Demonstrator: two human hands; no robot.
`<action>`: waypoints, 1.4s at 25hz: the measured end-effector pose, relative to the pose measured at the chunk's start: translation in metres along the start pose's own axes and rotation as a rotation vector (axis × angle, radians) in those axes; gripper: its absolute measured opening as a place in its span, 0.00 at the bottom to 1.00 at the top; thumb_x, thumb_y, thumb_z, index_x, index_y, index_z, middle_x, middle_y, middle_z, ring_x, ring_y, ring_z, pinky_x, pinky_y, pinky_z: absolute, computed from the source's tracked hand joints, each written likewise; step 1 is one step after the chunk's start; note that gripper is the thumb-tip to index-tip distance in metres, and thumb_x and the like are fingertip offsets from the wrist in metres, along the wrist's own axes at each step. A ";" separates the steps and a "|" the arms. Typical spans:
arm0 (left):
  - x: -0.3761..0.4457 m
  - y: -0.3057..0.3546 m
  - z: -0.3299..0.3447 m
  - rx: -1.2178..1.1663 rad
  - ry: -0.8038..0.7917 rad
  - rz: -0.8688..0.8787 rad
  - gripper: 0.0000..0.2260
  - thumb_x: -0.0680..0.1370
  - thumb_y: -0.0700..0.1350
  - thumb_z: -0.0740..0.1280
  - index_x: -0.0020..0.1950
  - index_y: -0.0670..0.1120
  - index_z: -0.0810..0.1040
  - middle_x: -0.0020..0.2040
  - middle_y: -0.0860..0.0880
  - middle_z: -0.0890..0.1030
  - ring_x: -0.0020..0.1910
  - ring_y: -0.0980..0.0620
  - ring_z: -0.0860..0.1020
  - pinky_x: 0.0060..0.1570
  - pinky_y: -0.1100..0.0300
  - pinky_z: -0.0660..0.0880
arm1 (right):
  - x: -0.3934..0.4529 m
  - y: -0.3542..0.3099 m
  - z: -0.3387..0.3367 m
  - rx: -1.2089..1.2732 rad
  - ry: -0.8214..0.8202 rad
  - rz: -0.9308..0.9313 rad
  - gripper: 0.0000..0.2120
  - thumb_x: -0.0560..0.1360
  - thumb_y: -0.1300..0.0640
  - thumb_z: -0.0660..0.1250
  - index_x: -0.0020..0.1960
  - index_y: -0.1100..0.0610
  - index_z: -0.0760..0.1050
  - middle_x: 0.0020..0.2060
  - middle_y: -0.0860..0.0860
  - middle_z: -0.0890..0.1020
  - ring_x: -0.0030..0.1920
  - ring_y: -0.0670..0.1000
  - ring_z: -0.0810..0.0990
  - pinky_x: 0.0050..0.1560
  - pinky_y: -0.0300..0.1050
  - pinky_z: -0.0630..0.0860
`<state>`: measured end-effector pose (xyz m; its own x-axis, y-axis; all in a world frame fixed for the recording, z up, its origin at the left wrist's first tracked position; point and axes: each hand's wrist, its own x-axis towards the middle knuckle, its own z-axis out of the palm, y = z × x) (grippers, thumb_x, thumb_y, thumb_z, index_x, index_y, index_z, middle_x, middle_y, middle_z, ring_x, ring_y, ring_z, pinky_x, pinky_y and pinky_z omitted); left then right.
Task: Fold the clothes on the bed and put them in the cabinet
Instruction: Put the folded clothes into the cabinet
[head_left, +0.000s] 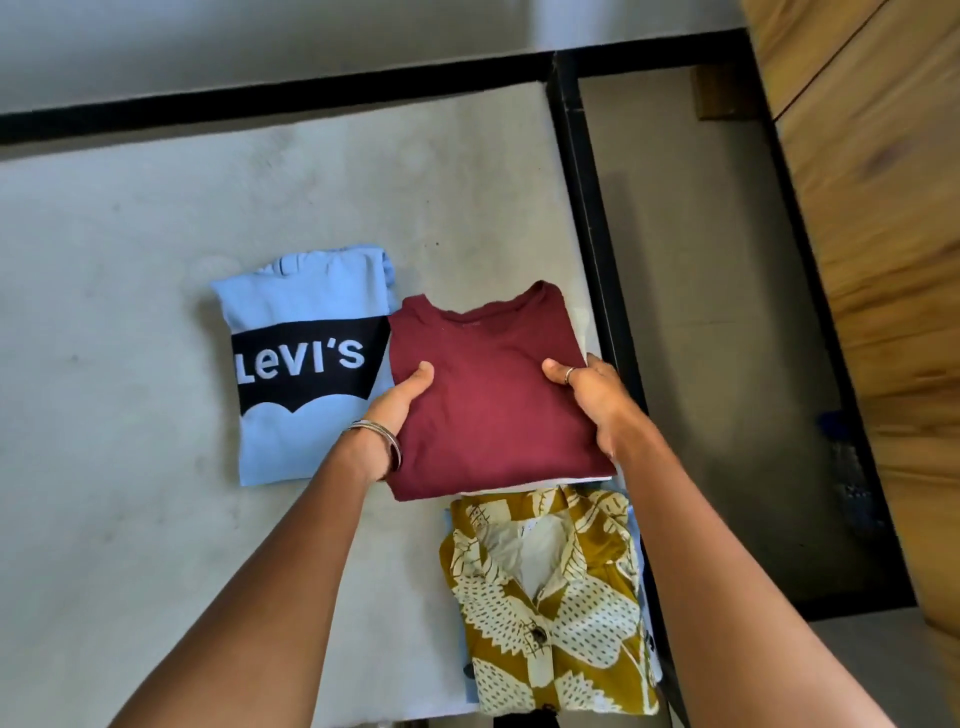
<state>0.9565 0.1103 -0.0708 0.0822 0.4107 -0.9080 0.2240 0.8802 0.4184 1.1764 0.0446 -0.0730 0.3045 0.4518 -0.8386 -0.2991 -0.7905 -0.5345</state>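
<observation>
Maroon folded cotton T-shirt (488, 395), bed (130, 364) centre: I grip its edges with left hand (397, 410) at nine o'clock and right hand (592, 400) at three, fingers curled beneath, thumbs on top, so the fold likely survives carrying. Pale-blue folded logo sweatshirt (301, 364) touches it at nine; mustard leaf-print shirt (550, 603) sits at six.

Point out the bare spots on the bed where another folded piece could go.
Free: the mattress left of the blue Levi's top, and the strip beyond it up to the black frame. Crowded: the right edge, with the maroon shirt and patterned shirt.
</observation>
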 end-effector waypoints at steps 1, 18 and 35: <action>-0.018 0.001 -0.003 -0.043 -0.016 0.005 0.18 0.76 0.60 0.66 0.56 0.49 0.79 0.47 0.45 0.83 0.46 0.46 0.82 0.45 0.55 0.77 | -0.020 -0.003 0.001 0.049 -0.012 -0.021 0.18 0.76 0.54 0.71 0.65 0.55 0.74 0.56 0.52 0.82 0.50 0.53 0.82 0.50 0.47 0.80; -0.445 -0.108 0.005 -0.011 -0.735 0.384 0.28 0.76 0.59 0.65 0.67 0.39 0.75 0.62 0.40 0.79 0.59 0.43 0.79 0.61 0.49 0.75 | -0.561 0.116 -0.093 0.586 0.222 -0.612 0.13 0.75 0.60 0.70 0.59 0.56 0.79 0.48 0.55 0.86 0.41 0.52 0.85 0.38 0.44 0.81; -0.696 -0.639 0.103 1.131 -1.198 -0.073 0.31 0.71 0.67 0.65 0.63 0.46 0.79 0.58 0.44 0.82 0.58 0.44 0.80 0.63 0.46 0.73 | -0.913 0.744 -0.081 1.214 1.126 -0.457 0.11 0.80 0.51 0.65 0.62 0.45 0.77 0.50 0.48 0.86 0.48 0.50 0.85 0.40 0.42 0.81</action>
<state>0.8561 -0.7626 0.2920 0.5767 -0.4998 -0.6463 0.7671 0.0590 0.6388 0.7491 -0.9895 0.3038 0.8309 -0.3765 -0.4096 -0.3132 0.2920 -0.9037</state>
